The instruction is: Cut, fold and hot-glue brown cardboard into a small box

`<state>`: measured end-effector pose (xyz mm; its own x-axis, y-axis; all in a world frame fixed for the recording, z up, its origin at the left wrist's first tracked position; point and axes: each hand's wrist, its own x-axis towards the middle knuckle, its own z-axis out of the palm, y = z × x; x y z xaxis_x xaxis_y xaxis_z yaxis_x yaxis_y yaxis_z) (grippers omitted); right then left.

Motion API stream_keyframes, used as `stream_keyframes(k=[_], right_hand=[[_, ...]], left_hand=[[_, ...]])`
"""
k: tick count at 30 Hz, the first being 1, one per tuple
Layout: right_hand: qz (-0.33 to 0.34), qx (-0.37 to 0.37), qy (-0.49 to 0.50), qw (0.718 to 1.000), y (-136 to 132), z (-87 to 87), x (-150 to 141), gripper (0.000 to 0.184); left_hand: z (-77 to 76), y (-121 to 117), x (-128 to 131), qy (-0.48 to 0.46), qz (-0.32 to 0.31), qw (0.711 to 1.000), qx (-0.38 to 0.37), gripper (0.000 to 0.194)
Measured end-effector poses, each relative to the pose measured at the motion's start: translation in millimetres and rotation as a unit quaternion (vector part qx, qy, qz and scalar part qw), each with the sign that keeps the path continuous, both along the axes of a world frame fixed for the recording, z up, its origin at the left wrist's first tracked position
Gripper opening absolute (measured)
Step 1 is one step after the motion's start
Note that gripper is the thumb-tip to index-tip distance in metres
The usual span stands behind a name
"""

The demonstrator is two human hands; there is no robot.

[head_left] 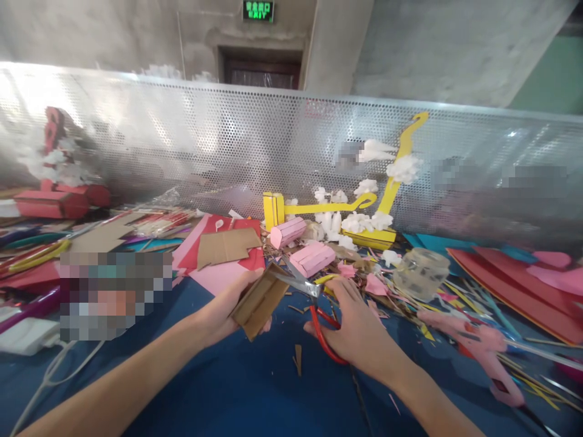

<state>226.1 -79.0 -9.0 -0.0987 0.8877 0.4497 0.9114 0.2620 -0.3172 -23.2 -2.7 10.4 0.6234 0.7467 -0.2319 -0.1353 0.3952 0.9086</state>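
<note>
Cardboard [257, 303], folded into a narrow trough, is held up over the middle of the blue table [237, 388]. From where I stand, the left hand [228, 309] is clamped on it, thumb side at the upper end and fingertips showing past the lower right edge. The right hand [355, 321] is closed around the handles of red-handled scissors [314, 291], whose blades look parted at the trough's upper right edge; I can't tell whether they bite into it.

This looks like trimming that edge. A clean snip would call for a steady left hold, fingers clear of the blades, and a firm right squeeze.

As for containers, the trough's open side shows bare brown board. A clear round thing [421, 273] toward the table's right side may be a tub or a tape roll; its contents I can't make out.

Just below the scissors lie thin offcuts [298, 359]. Beyond them sit two pink blocks, one nearer [312, 259] and one farther [288, 233]. Along the far edge, before the metal screen [255, 152], stands a yellow frame [387, 194] with white fluff. A pink glue gun [478, 340] lies on the right.
</note>
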Motion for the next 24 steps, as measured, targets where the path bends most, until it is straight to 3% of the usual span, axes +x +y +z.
stream_keyframes(k=[14, 21, 24], right_hand=[[0.050, 0.010, 0.036, 0.998, -0.4, 7.1, -2.0, 0.018], [0.050, -0.006, 0.061, 0.997, -2.8, 8.8, 0.7, 0.023], [0.049, -0.015, 0.068, 0.996, -3.5, 9.5, 1.4, 0.014]], left_hand=[[-4.7, 1.1, -3.4, 0.028, -0.023, 0.999, 0.028, 0.056], [-7.9, 1.1, -3.4, 0.046, -0.026, 0.998, 0.043, 0.058], [-9.3, 1.8, -3.8, 0.042, -0.029, 0.998, 0.045, 0.060]])
